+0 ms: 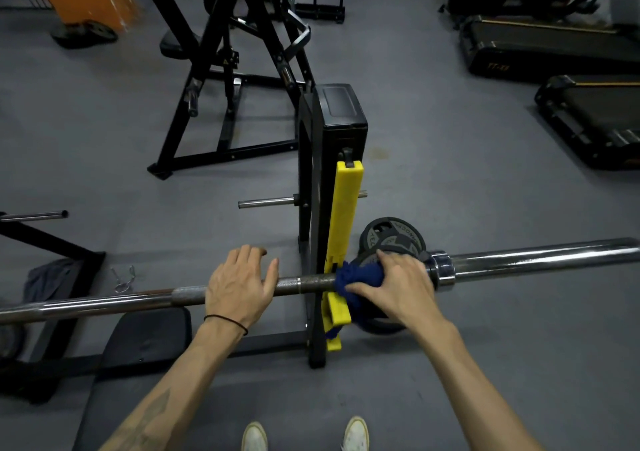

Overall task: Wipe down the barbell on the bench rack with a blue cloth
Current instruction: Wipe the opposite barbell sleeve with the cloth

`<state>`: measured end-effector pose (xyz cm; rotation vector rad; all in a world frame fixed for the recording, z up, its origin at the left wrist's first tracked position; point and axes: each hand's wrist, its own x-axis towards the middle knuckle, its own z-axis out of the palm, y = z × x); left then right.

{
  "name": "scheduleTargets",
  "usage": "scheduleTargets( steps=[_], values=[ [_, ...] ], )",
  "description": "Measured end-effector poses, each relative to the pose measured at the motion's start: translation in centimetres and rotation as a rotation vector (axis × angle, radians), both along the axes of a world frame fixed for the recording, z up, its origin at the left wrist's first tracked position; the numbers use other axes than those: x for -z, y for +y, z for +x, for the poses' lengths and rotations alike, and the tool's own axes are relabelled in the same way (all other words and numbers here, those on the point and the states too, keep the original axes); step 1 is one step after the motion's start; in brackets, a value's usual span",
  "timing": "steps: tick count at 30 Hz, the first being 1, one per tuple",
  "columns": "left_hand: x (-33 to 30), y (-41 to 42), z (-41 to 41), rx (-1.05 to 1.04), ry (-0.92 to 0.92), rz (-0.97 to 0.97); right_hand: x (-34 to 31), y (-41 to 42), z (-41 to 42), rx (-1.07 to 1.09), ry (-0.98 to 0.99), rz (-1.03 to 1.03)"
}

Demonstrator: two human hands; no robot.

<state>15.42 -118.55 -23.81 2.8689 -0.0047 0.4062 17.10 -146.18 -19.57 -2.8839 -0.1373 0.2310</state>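
Note:
A steel barbell point(304, 283) runs left to right across the view, lying on the black bench rack upright point(317, 208) with its yellow guard point(346, 215). My right hand point(398, 284) grips a bunched blue cloth point(356, 277) wrapped over the bar, just right of the yellow guard and left of the bar's collar point(441, 270). My left hand point(239, 284) rests on top of the bar left of the upright, fingers fairly straight and lying over it.
Weight plates point(391, 239) lie on the floor behind the bar at the right. A black bench pad point(145, 340) sits below the bar. A grey rag point(48, 279) and a spring clip point(123, 277) lie at left. Other machines and treadmills point(554, 49) stand beyond.

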Motion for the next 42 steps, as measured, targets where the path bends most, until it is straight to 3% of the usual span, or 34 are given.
scheduleTargets(
  steps=[7,14,20,24,29,33,36,39,42],
  values=[
    [0.1,0.1,0.0,0.016,-0.002,0.031,-0.1,4.8,-0.7,-0.071,-0.028,0.064],
    [0.2,0.0,-0.1,0.026,-0.021,0.022,0.4,-1.0,-0.3,0.036,-0.096,0.006],
    [-0.1,-0.1,0.2,0.023,-0.010,0.037,0.4,5.3,-0.8,-0.096,-0.071,-0.108],
    [0.1,0.3,-0.1,0.020,-0.004,0.003,1.3,3.0,-0.4,-0.142,-0.068,-0.053],
    [0.1,0.1,0.1,0.021,-0.026,0.014,2.7,-2.1,-1.2,-0.028,-0.360,-0.023],
    [0.3,-0.1,0.3,0.020,-0.068,0.049,3.3,4.0,-3.0,-0.067,-0.250,0.085],
    [0.8,0.1,-0.4,0.121,-0.191,0.062,3.5,2.1,-2.9,-0.167,-0.239,0.105],
    [0.7,0.3,-0.5,0.167,-0.233,0.110,4.0,-3.2,-2.7,-0.043,-0.286,0.095],
    [0.3,-0.2,0.2,0.113,-0.200,0.103,4.5,-1.3,-3.1,0.145,-0.314,0.206]
  ],
)
